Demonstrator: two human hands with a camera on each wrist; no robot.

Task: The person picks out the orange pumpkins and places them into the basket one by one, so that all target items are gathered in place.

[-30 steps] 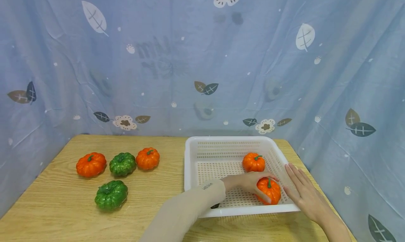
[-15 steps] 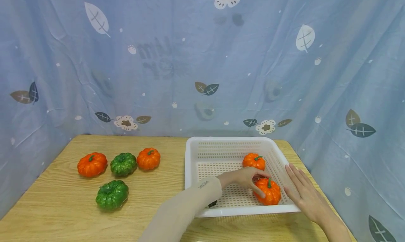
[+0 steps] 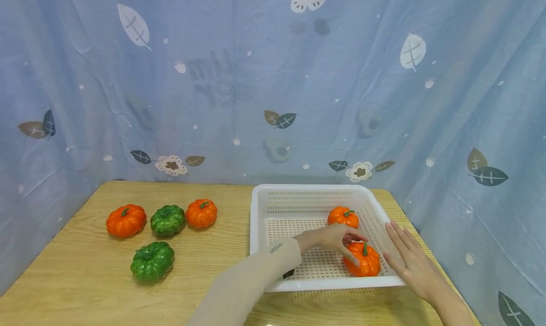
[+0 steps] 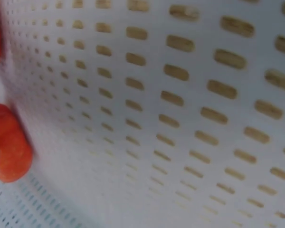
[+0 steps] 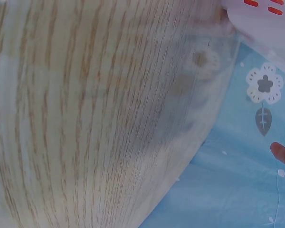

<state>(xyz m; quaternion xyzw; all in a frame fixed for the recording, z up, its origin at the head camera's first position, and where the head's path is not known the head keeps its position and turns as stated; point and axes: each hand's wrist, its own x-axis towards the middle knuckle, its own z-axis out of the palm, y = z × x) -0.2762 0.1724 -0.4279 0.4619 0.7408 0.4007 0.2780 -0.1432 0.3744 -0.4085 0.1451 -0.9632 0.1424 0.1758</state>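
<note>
In the head view, my left hand (image 3: 337,240) reaches into a white perforated plastic basket (image 3: 273,192). Its thumb and fingers are spread loosely at the left side of an orange toy pumpkin (image 3: 367,262) with a green stem, overlapping its edge. Behind that hand sits another orange pumpkin (image 3: 341,215), partly covered by it. My right hand (image 3: 411,264) rests with straight fingers along the basket's right rim. The left wrist view shows the basket's slotted floor (image 4: 147,109) and an orange pumpkin (image 4: 9,147) at its left edge. Fingertips (image 5: 282,154) of the right hand show in the right wrist view.
On the wooden table (image 3: 85,269), left of the basket, lie two orange pumpkins, one at far left (image 3: 126,220) and one nearer the basket (image 3: 201,213). A green pumpkin (image 3: 168,220) lies between them, another green pumpkin (image 3: 152,262) in front. A blue curtain (image 3: 230,89) hangs behind.
My left hand has drawn back to the left from over the front orange pumpkin, its fingers loosening around it. The pumpkin stays in the basket's front right corner. My right hand holds still.
</note>
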